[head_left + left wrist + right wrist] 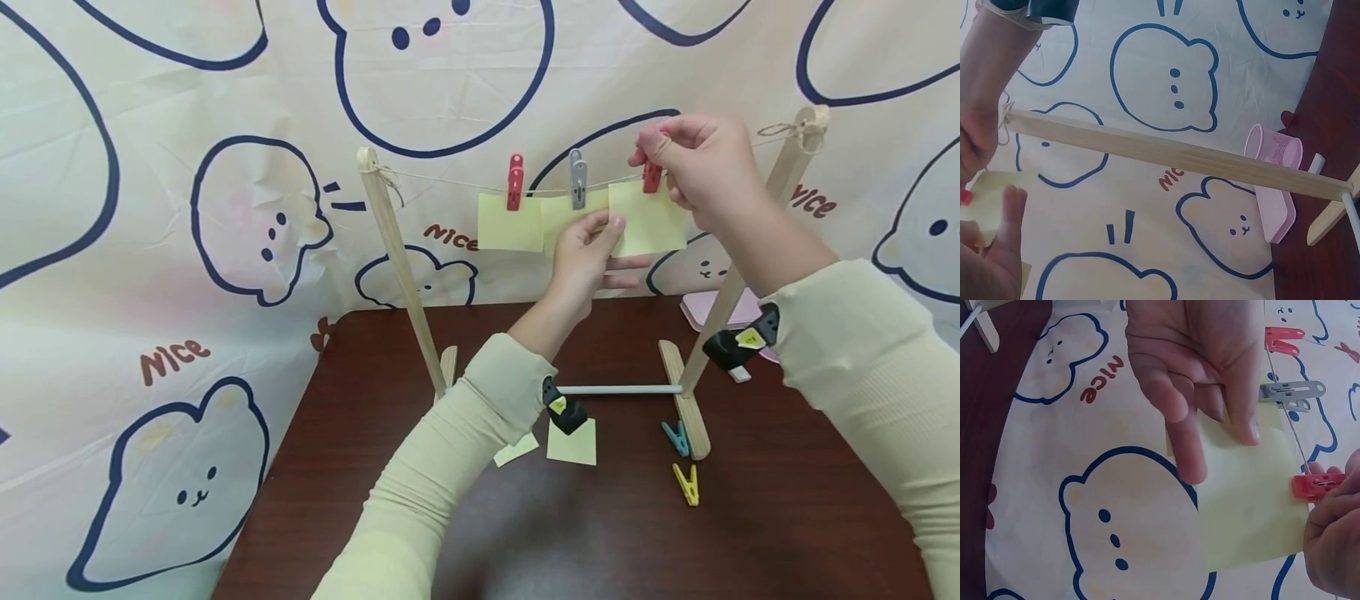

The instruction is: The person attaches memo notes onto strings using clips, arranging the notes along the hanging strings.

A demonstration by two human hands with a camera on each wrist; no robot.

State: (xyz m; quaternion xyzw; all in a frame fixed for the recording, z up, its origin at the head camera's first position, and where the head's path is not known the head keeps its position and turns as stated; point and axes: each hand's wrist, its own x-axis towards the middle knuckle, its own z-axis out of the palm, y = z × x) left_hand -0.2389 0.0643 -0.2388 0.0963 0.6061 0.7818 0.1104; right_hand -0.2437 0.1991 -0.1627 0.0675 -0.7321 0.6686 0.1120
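Two hands obs. at the line: our R hand [705, 167] pinches a red peg [652, 177] btwn thumb and fingers, peg's nose at the top edge of the R-most yellow note [647, 221]; whether it bites fully, we can't tell. Our L hand [588, 258] pinches that same note near its L edge, thumb on the front face, other fingers extended. Note is at the string [442, 180], toward its R end. Next along, we log a grey peg [578, 179] on the middle note [558, 218], partly behind our L hand, then a second red peg [515, 182] on the L-most note [510, 223]. String is tied btwn two wooden posts, L post [405, 267] and R post [720, 317], w/ a white rod [622, 390] low down. On the brown table [337, 467]: two loose notes [572, 442], one partly hidden by our L sleeve [457, 425]; a blue peg [677, 439] by the R foot [697, 429], a yellow peg [686, 485] nearer us. Behind R post, a pink mesh holder [1272, 181]. Backdrop: printed cloth [285, 350], bear outlines, "Nice" lettering.
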